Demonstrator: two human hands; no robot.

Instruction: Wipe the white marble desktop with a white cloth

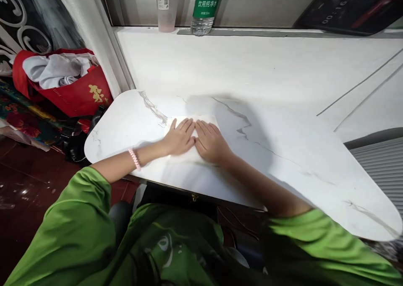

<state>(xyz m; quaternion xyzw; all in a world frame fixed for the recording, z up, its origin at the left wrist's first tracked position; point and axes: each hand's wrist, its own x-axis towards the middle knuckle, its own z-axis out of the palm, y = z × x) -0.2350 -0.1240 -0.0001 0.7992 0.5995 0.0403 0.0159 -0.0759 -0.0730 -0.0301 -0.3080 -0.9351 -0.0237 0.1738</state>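
Note:
A white sheet of paper (189,156) lies on the white marble-patterned table (283,152). My left hand (180,138) and my right hand (210,142) rest flat on it side by side, fingers stretched out and pointing away from me, thumbs almost touching. Both hands press on the sheet and cover most of it. A pink band sits on my left wrist. Green sleeves cover my upper arms.
At the back, a water bottle with a green label (205,9) and a translucent tumbler (166,7) stand on the white sill (252,59). A red bag with grey cloth (66,82) sits on the floor at left. A dark device (349,7) rests at the far right.

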